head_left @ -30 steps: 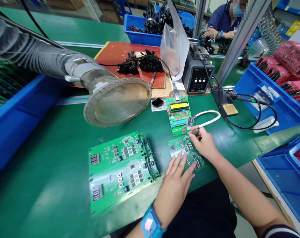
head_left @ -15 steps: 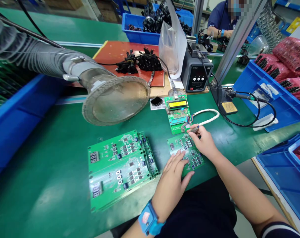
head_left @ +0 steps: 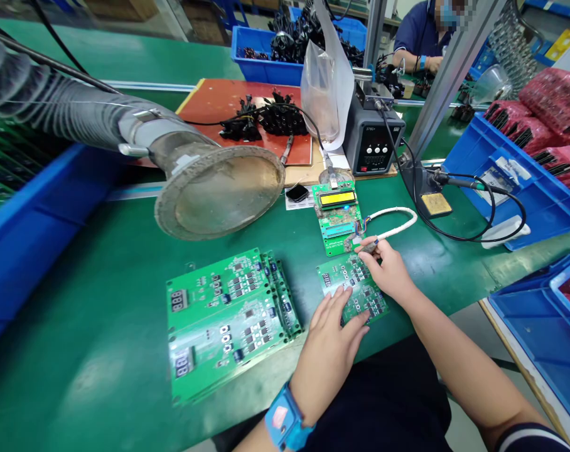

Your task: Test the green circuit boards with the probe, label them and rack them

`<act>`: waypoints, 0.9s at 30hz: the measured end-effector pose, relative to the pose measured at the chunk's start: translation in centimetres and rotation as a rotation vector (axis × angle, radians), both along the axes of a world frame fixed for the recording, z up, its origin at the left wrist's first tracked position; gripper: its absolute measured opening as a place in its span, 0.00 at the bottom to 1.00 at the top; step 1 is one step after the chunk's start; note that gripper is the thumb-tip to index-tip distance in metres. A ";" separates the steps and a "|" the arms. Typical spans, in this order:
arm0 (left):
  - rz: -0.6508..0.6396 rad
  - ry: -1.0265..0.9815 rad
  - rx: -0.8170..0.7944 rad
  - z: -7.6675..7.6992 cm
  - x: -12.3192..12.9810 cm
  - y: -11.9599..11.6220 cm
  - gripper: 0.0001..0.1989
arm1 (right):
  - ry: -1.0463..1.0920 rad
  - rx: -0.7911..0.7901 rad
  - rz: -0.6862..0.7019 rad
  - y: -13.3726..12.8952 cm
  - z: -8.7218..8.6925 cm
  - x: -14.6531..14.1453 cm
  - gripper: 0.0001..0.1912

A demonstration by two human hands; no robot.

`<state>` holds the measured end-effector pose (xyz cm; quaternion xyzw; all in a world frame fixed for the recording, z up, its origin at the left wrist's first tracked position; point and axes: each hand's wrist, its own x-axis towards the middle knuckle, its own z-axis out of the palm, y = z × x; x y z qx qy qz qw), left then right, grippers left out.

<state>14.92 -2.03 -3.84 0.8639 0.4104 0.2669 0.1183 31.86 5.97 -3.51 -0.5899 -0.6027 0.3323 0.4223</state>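
A green circuit board (head_left: 332, 269) with a digit display and rows of chips lies flat on the bench. My left hand (head_left: 332, 336) rests on its lower left part, fingers stretched out. Near the board's upper edge, my right hand (head_left: 386, 267) pinches the end of a white sleeved cable (head_left: 400, 211); its tip is partly hidden by my fingers. That cable loops to a programmer board (head_left: 334, 223) with a lit yellow screen, just beyond the circuit board. To the left stands a stack of larger green circuit boards (head_left: 219, 320).
A fume extraction hood (head_left: 219, 194) hangs over the bench at left. A soldering station (head_left: 376, 138) and iron stand (head_left: 419, 188) are at the back. Blue bins (head_left: 515, 182) line the right side. Across the bench sits another person (head_left: 417, 34).
My left thumb has moved up and in towards the fingers, onto the board. My right hand and the cable look nearly unmoved.
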 end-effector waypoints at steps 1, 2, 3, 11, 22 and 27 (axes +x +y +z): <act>0.002 0.001 -0.001 0.0 0.0 0.0 0.09 | 0.002 -0.001 0.002 0.0 0.0 0.0 0.06; 0.003 0.002 -0.002 0.1 0.0 0.0 0.09 | 0.003 -0.002 0.003 0.0 0.0 0.0 0.06; 0.005 0.006 -0.003 0.2 0.1 0.0 0.09 | 0.003 -0.004 0.003 0.0 0.0 0.0 0.06; 0.017 0.152 -0.013 0.8 0.6 -0.2 0.08 | 0.019 -0.013 0.003 0.0 0.0 -0.1 0.06; 0.016 0.135 -0.034 0.8 0.3 0.0 0.11 | 0.017 0.000 0.000 0.0 -0.1 -0.1 0.05; 0.013 0.122 -0.039 0.8 0.3 0.0 0.10 | 0.009 0.010 0.002 -0.1 -0.2 0.0 0.06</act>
